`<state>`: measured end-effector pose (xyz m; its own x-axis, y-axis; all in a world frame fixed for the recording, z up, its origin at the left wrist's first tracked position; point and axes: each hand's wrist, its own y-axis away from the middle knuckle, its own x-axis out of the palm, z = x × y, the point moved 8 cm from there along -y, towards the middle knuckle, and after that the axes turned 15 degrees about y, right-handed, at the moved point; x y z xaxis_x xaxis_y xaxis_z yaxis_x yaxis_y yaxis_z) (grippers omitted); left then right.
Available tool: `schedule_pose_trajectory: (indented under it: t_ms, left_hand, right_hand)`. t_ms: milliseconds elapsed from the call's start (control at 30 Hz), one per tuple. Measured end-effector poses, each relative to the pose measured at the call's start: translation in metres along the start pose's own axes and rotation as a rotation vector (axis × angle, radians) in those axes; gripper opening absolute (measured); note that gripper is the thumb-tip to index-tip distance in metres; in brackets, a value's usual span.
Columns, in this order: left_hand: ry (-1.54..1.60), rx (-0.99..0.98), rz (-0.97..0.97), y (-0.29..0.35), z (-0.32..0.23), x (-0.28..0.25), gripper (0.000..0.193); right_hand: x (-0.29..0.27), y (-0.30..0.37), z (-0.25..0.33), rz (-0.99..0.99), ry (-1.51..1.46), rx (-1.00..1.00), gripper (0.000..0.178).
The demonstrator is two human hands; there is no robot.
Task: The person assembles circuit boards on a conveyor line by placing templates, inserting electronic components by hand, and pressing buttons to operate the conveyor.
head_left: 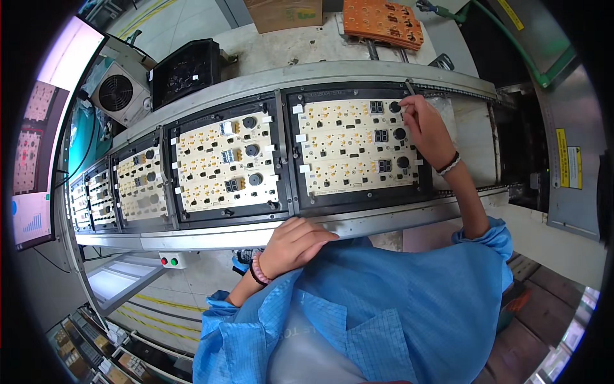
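A cream circuit board panel (342,144) lies in a black frame on the conveyor before me. Along its right side sit three dark two-digit displays and three black round buzzers. My right hand (432,131) reaches over the panel's right edge, its fingers drawn together in a pinch at the far buzzer (395,107). Whether that part is lifted at all I cannot tell. At the near rail (256,237), my left hand (295,246) rests with fingers stretched to the right and holds nothing. A second panel (220,163) with the same kinds of parts sits in the frame to the left.
More framed panels (137,185) run left along the conveyor. Beyond the far rail stand a black bin (185,72), a cardboard box (284,14) and stacked orange boards (384,24). A monitor (38,147) is at far left. A red-and-green button box (171,260) hangs below the near rail.
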<state>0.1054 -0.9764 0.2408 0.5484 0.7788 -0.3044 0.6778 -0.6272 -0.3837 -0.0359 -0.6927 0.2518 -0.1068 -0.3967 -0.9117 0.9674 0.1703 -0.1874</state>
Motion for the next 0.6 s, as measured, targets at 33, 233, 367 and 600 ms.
schedule_pose_trajectory:
  t_ms: [33,233,367,600]
  left_hand:
    - [-0.008,0.006,-0.004,0.001,-0.001,0.000,0.023]
    - [-0.013,0.018,0.005,0.006,0.001,-0.002,0.026]
    - [-0.016,0.005,0.009,0.008,0.002,-0.004,0.028]
    - [-0.002,0.012,0.002,0.010,0.002,-0.010,0.028]
  right_hand:
    - [-0.001,0.001,0.004,-0.041,0.093,-0.054,0.024]
    - [0.006,-0.004,0.008,-0.047,0.281,0.009,0.052]
    - [0.009,-0.003,0.009,-0.058,0.338,0.030,0.056]
    - [0.012,-0.004,0.010,-0.028,0.452,0.070,0.057]
